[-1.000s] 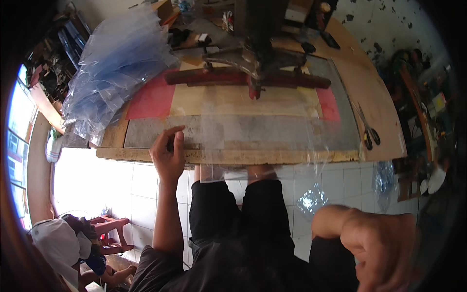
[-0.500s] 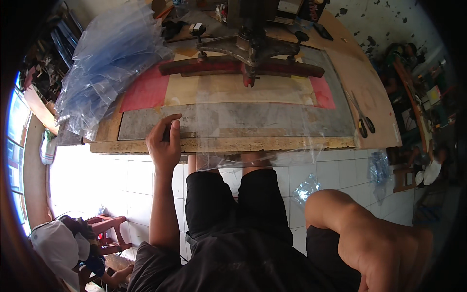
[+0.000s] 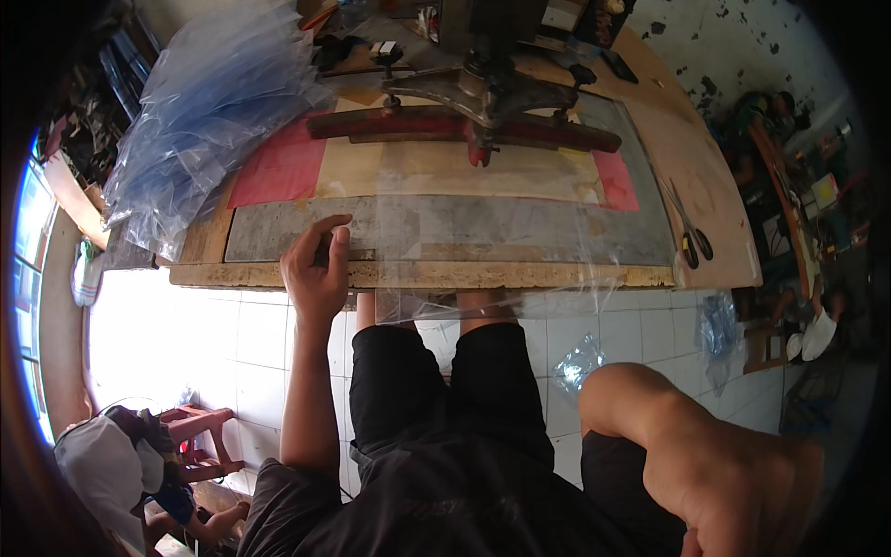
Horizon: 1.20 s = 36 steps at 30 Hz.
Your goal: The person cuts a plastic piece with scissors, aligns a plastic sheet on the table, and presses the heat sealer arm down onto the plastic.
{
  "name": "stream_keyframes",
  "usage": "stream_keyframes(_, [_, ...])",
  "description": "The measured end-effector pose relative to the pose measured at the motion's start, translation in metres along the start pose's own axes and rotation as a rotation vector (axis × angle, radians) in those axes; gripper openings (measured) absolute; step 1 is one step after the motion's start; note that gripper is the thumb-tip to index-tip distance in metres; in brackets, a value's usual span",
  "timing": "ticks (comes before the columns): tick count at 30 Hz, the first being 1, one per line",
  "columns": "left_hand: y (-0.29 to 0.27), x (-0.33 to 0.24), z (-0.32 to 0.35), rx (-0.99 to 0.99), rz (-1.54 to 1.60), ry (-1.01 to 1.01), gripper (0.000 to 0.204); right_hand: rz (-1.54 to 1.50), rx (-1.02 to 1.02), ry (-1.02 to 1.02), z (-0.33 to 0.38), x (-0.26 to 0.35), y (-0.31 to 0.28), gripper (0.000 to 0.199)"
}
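My left hand (image 3: 316,271) rests on the front edge of a wooden workbench (image 3: 520,275), fingers bent onto a grey metal strip (image 3: 520,227). A clear plastic sheet (image 3: 483,218) lies across the strip just right of the hand and hangs over the bench edge. Behind it, a dark red bar (image 3: 418,123) sits under a black metal press arm (image 3: 492,88). My right arm (image 3: 668,418) is bent close to the camera at lower right. The right hand (image 3: 752,483) is blurred, and its fingers cannot be made out.
A heap of clear bluish plastic bags (image 3: 209,102) covers the bench's left end. Scissors (image 3: 691,237) lie at its right end. Loose plastic (image 3: 580,357) lies on the white tiled floor. One person in a white cap (image 3: 97,464) sits by a red stool (image 3: 200,432); another person (image 3: 817,325) is at right.
My left hand stays on the bench edge, fingers edging slightly further onto the grey strip. The view has tilted a little and my right arm sits slightly lower.
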<state>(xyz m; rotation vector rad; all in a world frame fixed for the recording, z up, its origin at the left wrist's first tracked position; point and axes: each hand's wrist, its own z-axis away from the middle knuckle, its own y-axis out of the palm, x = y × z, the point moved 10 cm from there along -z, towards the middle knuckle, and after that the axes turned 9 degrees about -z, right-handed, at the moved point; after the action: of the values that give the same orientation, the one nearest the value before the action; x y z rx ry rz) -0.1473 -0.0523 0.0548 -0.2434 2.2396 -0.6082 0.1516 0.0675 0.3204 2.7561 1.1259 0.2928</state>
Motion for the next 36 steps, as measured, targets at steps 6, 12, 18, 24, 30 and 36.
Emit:
stream_keyframes(6, [0.0, 0.0, 0.0, -0.017, -0.007, 0.017, 0.017, -0.044, 0.064, 0.142, 0.0, 0.002, 0.012, 0.053])
stream_keyframes(12, [0.003, -0.001, 0.0, -0.001, -0.023, 0.018, 0.017, 0.06, 0.084, -0.164, 0.01, 0.008, -0.013, 0.053])
stream_keyframes(18, [-0.002, 0.001, 0.001, 0.009, -0.041, -0.007, 0.014, 1.366, -0.322, 0.205, 0.096, 0.068, -0.121, 0.041])
stream_keyframes(24, [0.003, -0.002, 0.0, 0.023, -0.036, -0.001, 0.014, 2.144, -0.339, 0.436, 0.201, 0.138, -0.191, 0.018])
stream_keyframes(30, [0.004, 0.001, 0.001, 0.031, -0.051, -0.061, 0.013, 2.189, -0.554, 0.291, 0.246, 0.172, -0.21, 0.011])
stream_keyframes(36, [0.007, -0.001, 0.001, 0.035, -0.103, -0.034, 0.011, 2.188, -0.517, 0.443, 0.245, 0.16, -0.217, 0.015])
